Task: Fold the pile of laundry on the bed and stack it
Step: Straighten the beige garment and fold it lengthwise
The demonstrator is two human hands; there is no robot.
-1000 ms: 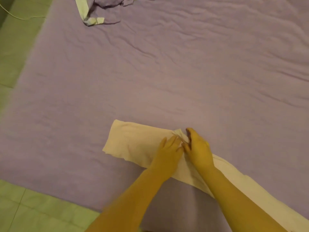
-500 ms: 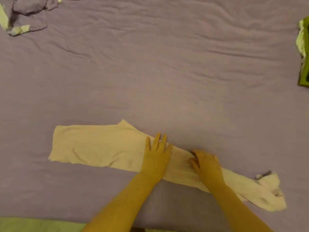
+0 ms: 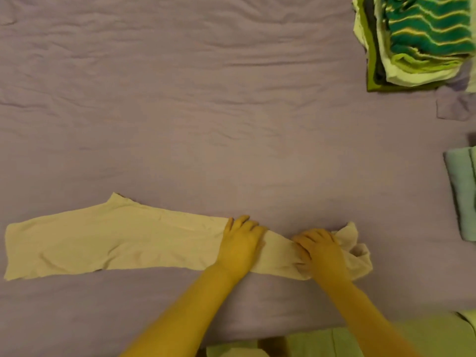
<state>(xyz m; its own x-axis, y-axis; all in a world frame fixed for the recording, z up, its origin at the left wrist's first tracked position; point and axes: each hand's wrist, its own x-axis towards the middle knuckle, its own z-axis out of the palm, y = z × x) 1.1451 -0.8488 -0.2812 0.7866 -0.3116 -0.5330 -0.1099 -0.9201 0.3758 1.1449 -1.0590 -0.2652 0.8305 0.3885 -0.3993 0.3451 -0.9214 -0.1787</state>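
The left hand (image 3: 240, 244) lies flat on the cream garment (image 3: 108, 240); the right hand (image 3: 322, 249) has slid outward and now grips its bunched end. The strip lies across the bed (image 3: 206, 112), stretched longer than before, and a folded stack (image 3: 414, 39) has come into view.

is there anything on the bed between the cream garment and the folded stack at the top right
Nothing visible. Bare purple sheet lies between the cream garment, under both hands, and the folded stack. A folded pale green piece sits off to the right edge, beside that path.
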